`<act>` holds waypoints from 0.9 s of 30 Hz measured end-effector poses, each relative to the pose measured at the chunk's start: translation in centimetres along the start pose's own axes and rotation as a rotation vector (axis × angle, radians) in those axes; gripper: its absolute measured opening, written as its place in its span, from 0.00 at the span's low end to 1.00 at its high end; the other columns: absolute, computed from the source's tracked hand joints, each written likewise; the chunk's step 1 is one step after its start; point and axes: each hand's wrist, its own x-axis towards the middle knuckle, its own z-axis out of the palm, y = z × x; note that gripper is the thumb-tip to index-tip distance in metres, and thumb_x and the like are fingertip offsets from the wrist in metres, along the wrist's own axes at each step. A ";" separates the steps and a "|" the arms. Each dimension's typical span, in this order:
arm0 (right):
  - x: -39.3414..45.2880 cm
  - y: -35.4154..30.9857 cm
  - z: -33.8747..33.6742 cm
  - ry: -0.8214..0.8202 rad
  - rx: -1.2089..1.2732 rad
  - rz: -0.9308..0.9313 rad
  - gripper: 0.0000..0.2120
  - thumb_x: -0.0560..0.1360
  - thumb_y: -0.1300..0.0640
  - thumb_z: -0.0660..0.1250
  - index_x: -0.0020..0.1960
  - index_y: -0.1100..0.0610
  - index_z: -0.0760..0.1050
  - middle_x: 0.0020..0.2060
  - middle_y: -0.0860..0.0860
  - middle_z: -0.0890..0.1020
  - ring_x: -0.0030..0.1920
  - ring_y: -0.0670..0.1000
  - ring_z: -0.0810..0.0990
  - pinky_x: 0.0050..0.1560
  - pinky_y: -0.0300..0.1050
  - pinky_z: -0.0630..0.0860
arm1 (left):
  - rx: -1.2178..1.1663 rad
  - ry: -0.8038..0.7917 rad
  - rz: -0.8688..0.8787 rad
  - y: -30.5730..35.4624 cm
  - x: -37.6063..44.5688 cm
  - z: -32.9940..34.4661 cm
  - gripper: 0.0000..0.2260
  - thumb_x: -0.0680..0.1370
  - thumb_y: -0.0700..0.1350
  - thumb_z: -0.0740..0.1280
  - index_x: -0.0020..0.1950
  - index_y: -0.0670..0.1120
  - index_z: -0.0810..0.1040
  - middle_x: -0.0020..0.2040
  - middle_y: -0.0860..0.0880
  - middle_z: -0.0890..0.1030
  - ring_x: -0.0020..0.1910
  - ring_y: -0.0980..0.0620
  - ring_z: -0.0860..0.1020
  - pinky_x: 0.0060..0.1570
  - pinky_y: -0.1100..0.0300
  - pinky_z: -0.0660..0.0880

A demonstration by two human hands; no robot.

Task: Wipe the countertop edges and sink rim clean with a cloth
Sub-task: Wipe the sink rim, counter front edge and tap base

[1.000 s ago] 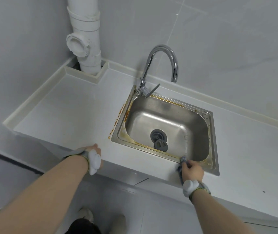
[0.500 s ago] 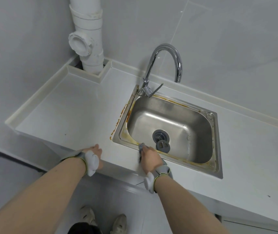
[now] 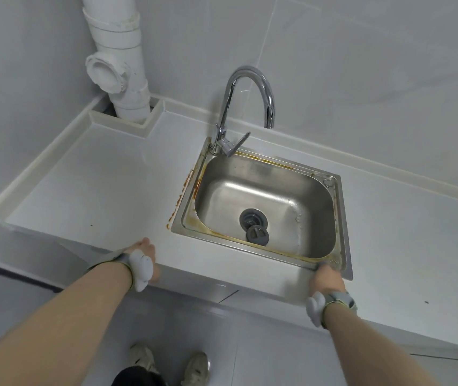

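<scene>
A steel sink [image 3: 261, 201] is set into the white countertop [image 3: 97, 190]; its rim [image 3: 186, 207] carries orange-brown stains along the left and front sides. My right hand [image 3: 328, 278] presses a grey cloth [image 3: 323, 263] onto the front rim near the right corner; only a sliver of cloth shows past my fingers. My left hand [image 3: 145, 249] rests on the countertop's front edge, left of the sink, and I see nothing in it.
A chrome gooseneck faucet [image 3: 247, 107] stands at the sink's back left corner. A white drain pipe [image 3: 119, 59] rises in the back left. A loose drain plug [image 3: 257, 234] lies in the basin. My shoes [image 3: 166, 366] are on the floor below.
My right hand slid the cloth along the front rim from the right to the left corner, then back to the right corner. My left hand stayed on the counter edge.
</scene>
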 end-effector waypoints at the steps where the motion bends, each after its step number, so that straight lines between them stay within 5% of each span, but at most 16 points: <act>1: -0.5 -1.1 0.5 0.025 0.003 -0.029 0.18 0.75 0.65 0.52 0.62 0.59 0.71 0.60 0.60 0.76 0.59 0.60 0.77 0.57 0.50 0.73 | -0.014 0.024 0.021 0.0 0.3 0.2 0.21 0.82 0.48 0.60 0.71 0.40 0.64 0.72 0.44 0.65 0.70 0.49 0.68 0.63 0.60 0.66; 6: -3.9 -8.3 3.3 0.065 0.061 -0.210 0.22 0.73 0.66 0.54 0.66 0.58 0.66 0.62 0.58 0.73 0.56 0.61 0.78 0.53 0.48 0.73 | -0.020 -0.025 -0.022 -0.4 0.3 0.6 0.20 0.80 0.48 0.62 0.69 0.40 0.67 0.70 0.44 0.67 0.66 0.48 0.72 0.58 0.60 0.70; 15: -7.5 -22.9 6.6 -0.036 0.246 -0.448 0.15 0.74 0.63 0.59 0.61 0.60 0.69 0.57 0.58 0.77 0.57 0.59 0.78 0.52 0.48 0.75 | -0.060 -0.108 -0.070 -0.4 0.9 0.4 0.22 0.77 0.51 0.67 0.68 0.43 0.71 0.68 0.47 0.71 0.58 0.52 0.75 0.27 0.69 0.62; 20: -7.0 -23.7 5.5 -0.046 0.169 -0.511 0.13 0.78 0.60 0.58 0.60 0.60 0.74 0.55 0.59 0.80 0.57 0.61 0.78 0.51 0.47 0.74 | -0.080 -0.091 -0.042 -0.7 1.5 0.9 0.13 0.74 0.51 0.71 0.53 0.47 0.74 0.57 0.49 0.69 0.44 0.55 0.72 0.34 0.69 0.67; 23: -6.1 -20.5 5.0 -0.011 0.233 -0.494 0.14 0.80 0.57 0.56 0.61 0.57 0.76 0.55 0.60 0.80 0.56 0.63 0.77 0.52 0.48 0.74 | -0.059 0.007 -0.038 -0.3 0.4 0.9 0.24 0.73 0.51 0.71 0.66 0.45 0.71 0.67 0.46 0.69 0.62 0.48 0.73 0.54 0.59 0.70; 27: -4.8 -13.6 4.2 0.032 0.447 -0.378 0.12 0.79 0.58 0.59 0.57 0.58 0.79 0.56 0.57 0.81 0.58 0.60 0.77 0.58 0.45 0.72 | -0.047 0.006 -0.044 0.0 -1.3 0.0 0.30 0.73 0.50 0.72 0.71 0.41 0.67 0.71 0.42 0.65 0.67 0.43 0.70 0.62 0.53 0.69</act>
